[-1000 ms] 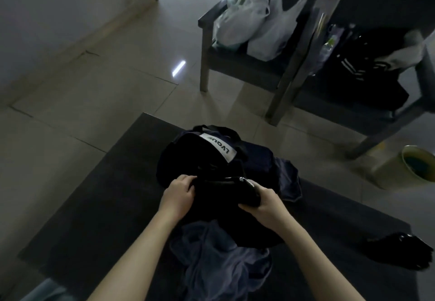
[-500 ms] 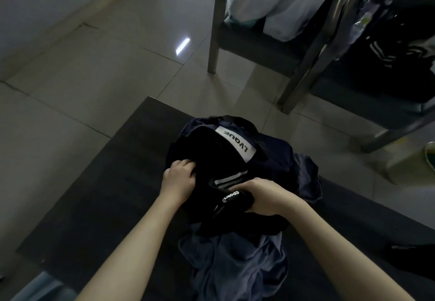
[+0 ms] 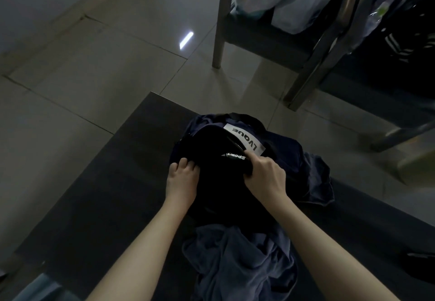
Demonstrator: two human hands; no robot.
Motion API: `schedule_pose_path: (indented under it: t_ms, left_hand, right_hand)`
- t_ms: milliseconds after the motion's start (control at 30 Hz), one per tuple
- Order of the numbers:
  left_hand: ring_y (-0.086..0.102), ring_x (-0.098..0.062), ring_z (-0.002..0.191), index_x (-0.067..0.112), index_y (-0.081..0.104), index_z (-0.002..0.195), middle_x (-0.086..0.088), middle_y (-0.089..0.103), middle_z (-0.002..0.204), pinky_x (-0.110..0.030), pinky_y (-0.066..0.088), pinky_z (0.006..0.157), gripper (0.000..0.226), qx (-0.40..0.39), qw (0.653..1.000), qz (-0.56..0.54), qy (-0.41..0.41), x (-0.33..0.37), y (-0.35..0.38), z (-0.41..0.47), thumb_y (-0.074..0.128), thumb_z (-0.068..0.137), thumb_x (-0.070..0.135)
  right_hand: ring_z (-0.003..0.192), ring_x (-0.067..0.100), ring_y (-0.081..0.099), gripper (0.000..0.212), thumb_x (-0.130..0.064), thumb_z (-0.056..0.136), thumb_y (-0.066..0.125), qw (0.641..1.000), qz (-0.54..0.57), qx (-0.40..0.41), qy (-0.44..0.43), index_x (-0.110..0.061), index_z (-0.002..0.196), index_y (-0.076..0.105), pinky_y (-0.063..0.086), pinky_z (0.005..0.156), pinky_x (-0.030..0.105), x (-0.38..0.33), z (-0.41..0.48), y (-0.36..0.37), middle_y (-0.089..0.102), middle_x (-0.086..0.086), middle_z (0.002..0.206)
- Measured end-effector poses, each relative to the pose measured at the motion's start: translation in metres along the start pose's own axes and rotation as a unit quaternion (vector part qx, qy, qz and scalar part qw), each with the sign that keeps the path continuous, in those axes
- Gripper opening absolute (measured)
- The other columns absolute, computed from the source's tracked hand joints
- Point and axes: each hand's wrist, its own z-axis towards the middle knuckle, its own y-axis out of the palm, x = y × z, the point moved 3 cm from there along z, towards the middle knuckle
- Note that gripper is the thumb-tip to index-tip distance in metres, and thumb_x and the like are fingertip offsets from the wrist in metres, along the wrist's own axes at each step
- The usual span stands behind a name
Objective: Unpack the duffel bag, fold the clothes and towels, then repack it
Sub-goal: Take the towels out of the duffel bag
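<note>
A black garment with a white "SPORT" print [image 3: 221,176] lies bunched on a pile of dark clothes in the middle of a dark table [image 3: 113,195]. My left hand [image 3: 182,180] grips its left edge with curled fingers. My right hand [image 3: 264,178] pinches its right edge just under the print. Behind it a dark navy piece with a white "LVQUE" label [image 3: 244,139] spreads to the right. A blue-grey towel or cloth [image 3: 237,260] lies crumpled between my forearms at the near side. No duffel bag can be made out for certain.
A metal-framed chair [image 3: 217,30] with white plastic bags [image 3: 289,2] stands beyond the table on the tiled floor. To its right a second seat holds dark striped clothing [image 3: 397,46]. A black object [image 3: 421,270] lies at the table's right edge.
Both hands have moved the black garment away from me, up onto the pile, and the white print now faces up. The view has tilted downward and closer.
</note>
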Motion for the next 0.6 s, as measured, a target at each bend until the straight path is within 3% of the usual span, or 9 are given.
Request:
schedule_pose_path:
  t_ms: [233,367,467,600]
  left_hand:
    - [0.047,-0.025,0.111,0.013,0.064,0.111,-0.002,0.06,0.112,-0.035,0.033,0.095,0.028,-0.01,0.994,0.097,0.051,0.017,0.002,0.013,0.043,0.093,0.008]
    - [0.053,-0.022,0.104,0.016,0.066,0.105,-0.001,0.061,0.107,-0.032,0.038,0.088,0.024,-0.018,0.993,0.103,0.048,0.014,0.004,0.007,0.05,0.088,0.008]
    - [0.055,-0.019,0.098,0.021,0.066,0.105,0.0,0.061,0.107,-0.03,0.041,0.082,0.024,-0.003,0.992,0.115,0.049,0.013,0.004,0.008,0.057,0.084,0.014]
    - [0.054,-0.023,0.103,0.014,0.063,0.11,-0.003,0.06,0.109,-0.033,0.04,0.087,0.024,0.006,0.987,0.129,0.092,0.019,0.008,0.019,0.05,0.089,0.012]
  right_hand:
    - [0.069,0.033,0.061,0.028,-0.017,0.082,0.061,1.0,-0.012,0.023,0.004,-0.018,0.11,0.064,0.03,0.054,0.027,0.0,0.005,0.003,0.066,0.011,0.073]
    - [0.069,0.033,0.062,0.031,-0.016,0.081,0.062,0.999,-0.022,0.023,0.003,-0.02,0.111,0.064,0.03,0.054,0.027,0.001,0.009,0.002,0.066,0.009,0.074]
    - [0.07,0.032,0.062,0.031,-0.016,0.082,0.061,1.0,-0.019,0.018,-0.004,-0.02,0.112,0.064,0.031,0.054,0.027,0.0,0.009,0.0,0.067,0.009,0.076]
    - [0.071,0.032,0.062,0.03,-0.017,0.082,0.061,0.999,-0.026,0.021,-0.012,-0.02,0.112,0.064,0.032,0.055,0.027,0.003,0.009,-0.001,0.067,0.007,0.076]
